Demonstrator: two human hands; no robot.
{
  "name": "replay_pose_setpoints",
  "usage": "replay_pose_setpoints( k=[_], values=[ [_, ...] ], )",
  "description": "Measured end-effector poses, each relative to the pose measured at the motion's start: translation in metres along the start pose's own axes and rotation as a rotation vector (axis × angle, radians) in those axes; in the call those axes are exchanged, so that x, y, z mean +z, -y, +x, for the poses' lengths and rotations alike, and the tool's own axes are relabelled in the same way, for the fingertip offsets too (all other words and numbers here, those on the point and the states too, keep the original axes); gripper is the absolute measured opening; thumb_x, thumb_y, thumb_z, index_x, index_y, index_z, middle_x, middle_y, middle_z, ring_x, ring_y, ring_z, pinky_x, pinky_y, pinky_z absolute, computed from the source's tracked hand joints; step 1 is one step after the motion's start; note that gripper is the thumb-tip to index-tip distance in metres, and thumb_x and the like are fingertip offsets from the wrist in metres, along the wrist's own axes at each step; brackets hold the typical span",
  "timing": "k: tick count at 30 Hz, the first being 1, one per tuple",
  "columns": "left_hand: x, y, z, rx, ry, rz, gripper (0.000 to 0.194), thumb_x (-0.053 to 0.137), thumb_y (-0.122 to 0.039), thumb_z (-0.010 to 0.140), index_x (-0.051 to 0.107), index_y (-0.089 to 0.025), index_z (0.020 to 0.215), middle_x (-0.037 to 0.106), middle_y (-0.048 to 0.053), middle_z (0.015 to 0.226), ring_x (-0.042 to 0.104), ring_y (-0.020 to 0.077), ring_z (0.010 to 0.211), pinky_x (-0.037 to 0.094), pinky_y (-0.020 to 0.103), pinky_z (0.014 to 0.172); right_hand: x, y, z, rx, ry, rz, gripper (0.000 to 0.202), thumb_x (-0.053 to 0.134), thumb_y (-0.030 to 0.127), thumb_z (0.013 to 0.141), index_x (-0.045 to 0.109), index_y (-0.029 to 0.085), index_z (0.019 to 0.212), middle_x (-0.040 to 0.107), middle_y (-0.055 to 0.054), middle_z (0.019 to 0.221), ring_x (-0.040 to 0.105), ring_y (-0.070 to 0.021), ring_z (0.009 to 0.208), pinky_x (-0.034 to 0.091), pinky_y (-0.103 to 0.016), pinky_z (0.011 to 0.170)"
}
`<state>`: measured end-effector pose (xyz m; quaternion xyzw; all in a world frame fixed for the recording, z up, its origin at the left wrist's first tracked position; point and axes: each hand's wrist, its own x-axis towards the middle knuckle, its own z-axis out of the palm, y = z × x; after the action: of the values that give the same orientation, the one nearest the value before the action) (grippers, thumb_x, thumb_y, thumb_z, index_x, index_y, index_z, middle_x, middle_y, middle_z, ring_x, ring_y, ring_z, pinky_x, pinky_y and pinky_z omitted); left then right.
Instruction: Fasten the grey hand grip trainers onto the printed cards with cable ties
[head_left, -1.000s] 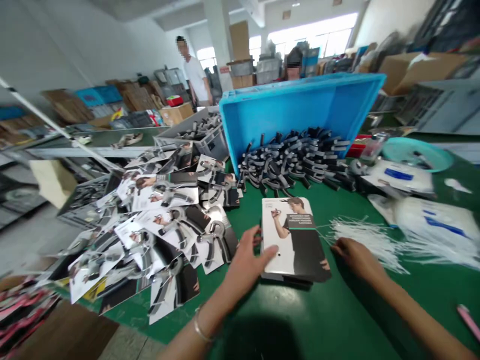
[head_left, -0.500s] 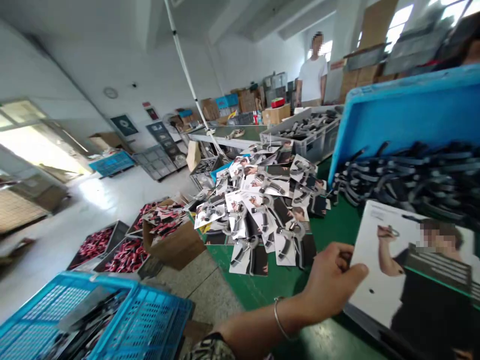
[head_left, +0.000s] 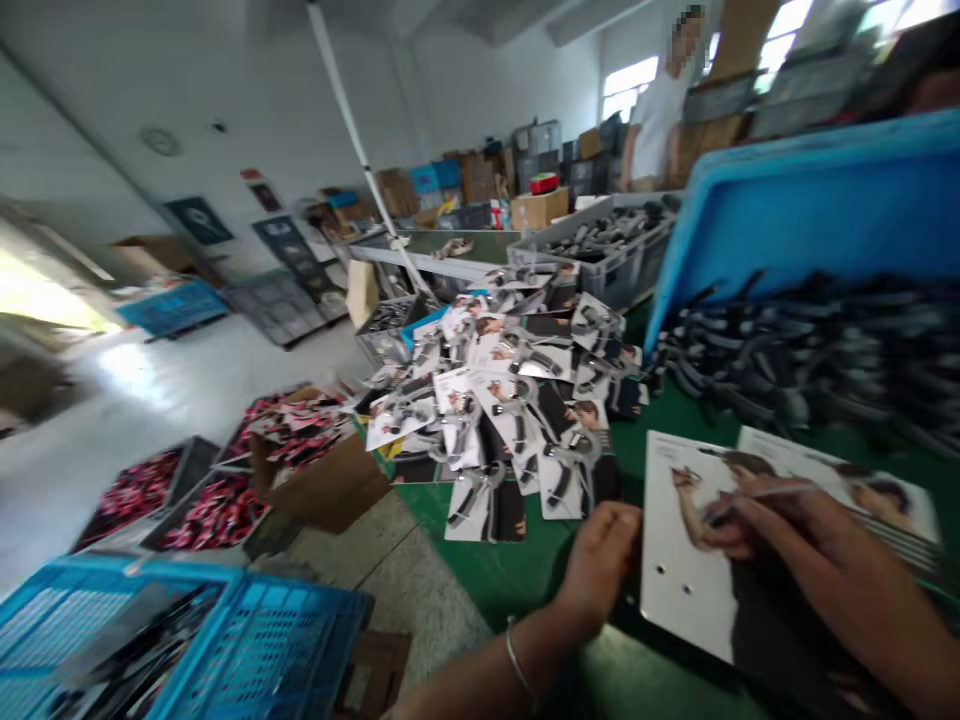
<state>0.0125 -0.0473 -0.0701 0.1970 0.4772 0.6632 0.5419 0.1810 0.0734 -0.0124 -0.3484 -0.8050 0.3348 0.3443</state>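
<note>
My left hand (head_left: 600, 565) grips the left edge of a printed backing card (head_left: 686, 590) and holds it tilted above a stack of the same cards (head_left: 885, 500) on the green table (head_left: 495, 570). My right hand (head_left: 795, 530) lies across the card's face and pinches a thin white plastic tie (head_left: 757, 492). The card is white and black, shows a person's picture and has two small holes near its lower left corner.
A heap of carded hand grippers (head_left: 510, 410) covers the table's left end. Loose black grippers (head_left: 810, 350) spill from a tipped blue crate (head_left: 795, 210). A grey bin (head_left: 600, 255) stands behind. A blue basket (head_left: 225, 640) and boxes of red parts (head_left: 217, 500) sit on the floor. A person in white (head_left: 660, 110) stands far back.
The view swung left, then steadied. My left hand lifted the top card off the stack. My right hand came over from the pile of white ties and now rests on the card with one tie.
</note>
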Motion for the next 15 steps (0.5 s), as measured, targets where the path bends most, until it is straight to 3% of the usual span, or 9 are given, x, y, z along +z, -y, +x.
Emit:
replay_pose_setpoints(
  k=[2, 4, 8, 15],
  values=[
    [-0.003, 0.004, 0.006, -0.017, -0.004, -0.004, 0.036, 0.065, -0.05, 0.087, 0.06, -0.016, 0.098, 0.056, -0.003, 0.071, 0.05, 0.0086, 0.062, 0.036, 0.02, 0.056, 0.0, 0.01, -0.003, 0.182, 0.062, 0.178, 0.029, 0.052, 0.047, 0.098, 0.061, 0.019, 0.099, 0.073, -0.007, 0.079, 0.07, -0.0196, 0.063, 0.058, -0.032, 0.058],
    [0.0, 0.008, 0.013, -0.027, 0.032, -0.02, 0.032, 0.07, -0.044, 0.084, 0.06, -0.016, 0.097, 0.063, -0.001, 0.082, 0.056, 0.0109, 0.072, 0.041, 0.02, 0.063, 0.001, 0.016, -0.005, 0.25, 0.04, 0.277, 0.027, 0.052, 0.046, 0.099, 0.056, 0.019, 0.102, 0.073, -0.005, 0.08, 0.069, -0.017, 0.06, 0.057, -0.029, 0.057],
    [0.012, 0.01, 0.017, -0.037, 0.102, -0.028, 0.033, 0.08, -0.033, 0.073, 0.062, -0.018, 0.095, 0.069, 0.0, 0.089, 0.063, 0.0146, 0.08, 0.047, 0.024, 0.072, 0.004, 0.02, -0.008, 0.24, -0.002, 0.362, 0.024, 0.054, 0.043, 0.098, 0.052, 0.02, 0.104, 0.073, -0.007, 0.099, 0.069, -0.0137, 0.06, 0.056, -0.026, 0.053],
    [0.019, 0.011, 0.019, -0.036, 0.098, -0.013, 0.043, 0.083, -0.025, 0.067, 0.068, -0.019, 0.107, 0.074, 0.003, 0.095, 0.067, 0.0188, 0.083, 0.051, 0.027, 0.073, 0.001, 0.023, -0.011, 0.214, -0.103, 0.255, 0.018, 0.049, 0.039, 0.101, 0.052, 0.021, 0.103, 0.072, -0.004, 0.092, 0.066, -0.0118, 0.056, 0.054, -0.024, 0.052]
  ],
)
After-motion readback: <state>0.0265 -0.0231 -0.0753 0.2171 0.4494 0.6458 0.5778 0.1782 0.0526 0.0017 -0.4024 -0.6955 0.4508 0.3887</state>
